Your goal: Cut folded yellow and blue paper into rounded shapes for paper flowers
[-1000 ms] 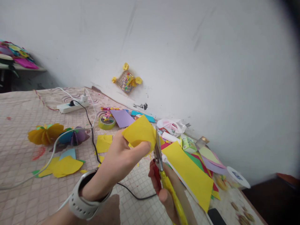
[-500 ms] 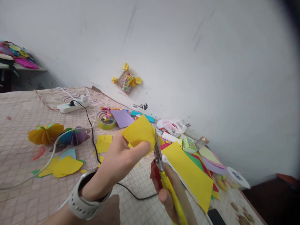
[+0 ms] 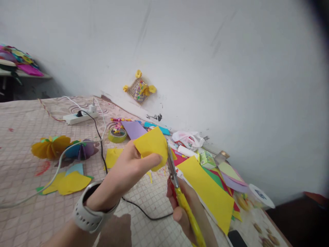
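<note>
Where the blades of the scissors (image 3: 172,172) meet the right-hand edge of the small piece of yellow paper (image 3: 151,145), I see both hands raised over the tiled-pattern table cloth (image 3: 144,230), close together but apart. The left hand (image 3: 132,164) pinches the paper, its thumb laid across the front near the lower edge and its fingers mostly hidden behind, so the piece stands up in the air, tilted and slightly bowed. The right hand (image 3: 189,195) is curled round the scissors' handles, tips pointing up and a little to the left; from here I can't tell whether the blades are parted or how much paper sits between them. To do this cleanly, I'd keep the pinch firm but not crushing, hold the sheet taut beside the blade, and feed the curve by turning the paper rather than twisting the right wrist. Long, smooth strokes that don't close fully at the tips should leave fewer nicks, and that left thumb, quite near the metal, ought to stay back from the line of cut. The large yellow sheet (image 3: 208,193) lies to the right, beyond the right hand, well below the work.
</note>
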The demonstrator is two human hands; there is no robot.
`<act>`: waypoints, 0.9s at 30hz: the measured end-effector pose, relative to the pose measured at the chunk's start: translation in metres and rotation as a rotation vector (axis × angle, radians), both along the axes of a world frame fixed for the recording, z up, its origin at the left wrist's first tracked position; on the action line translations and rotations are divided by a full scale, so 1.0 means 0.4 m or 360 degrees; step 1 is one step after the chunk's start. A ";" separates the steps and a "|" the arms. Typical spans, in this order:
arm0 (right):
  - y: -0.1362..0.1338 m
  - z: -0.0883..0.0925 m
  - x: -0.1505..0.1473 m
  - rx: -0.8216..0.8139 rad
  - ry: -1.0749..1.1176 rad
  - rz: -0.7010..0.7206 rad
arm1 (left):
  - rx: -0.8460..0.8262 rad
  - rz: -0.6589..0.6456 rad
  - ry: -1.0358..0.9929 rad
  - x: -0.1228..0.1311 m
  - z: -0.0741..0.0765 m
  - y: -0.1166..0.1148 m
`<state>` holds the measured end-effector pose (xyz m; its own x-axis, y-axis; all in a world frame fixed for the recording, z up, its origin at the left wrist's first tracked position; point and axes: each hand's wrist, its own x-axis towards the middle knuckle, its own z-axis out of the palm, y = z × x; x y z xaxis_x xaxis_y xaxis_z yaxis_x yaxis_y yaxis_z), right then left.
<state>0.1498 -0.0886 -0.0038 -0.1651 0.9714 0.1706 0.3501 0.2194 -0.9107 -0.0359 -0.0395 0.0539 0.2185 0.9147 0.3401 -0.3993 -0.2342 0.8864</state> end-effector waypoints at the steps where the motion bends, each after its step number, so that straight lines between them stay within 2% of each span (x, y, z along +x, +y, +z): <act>1: 0.001 0.003 0.001 -0.0028 0.0005 0.0013 | -0.0012 -0.0015 -0.0001 -0.002 0.000 0.002; 6: 0.011 0.007 0.010 -0.0195 0.0043 0.0108 | -0.0047 -0.0069 0.0072 -0.011 -0.003 0.012; 19: 0.010 0.028 0.018 -0.0094 -0.0151 0.0093 | -0.0069 -0.0162 0.0122 -0.008 -0.004 0.013; 27: 0.020 0.018 0.031 -0.0092 -0.0127 0.0123 | -0.0107 -0.0207 0.0066 -0.011 -0.007 0.013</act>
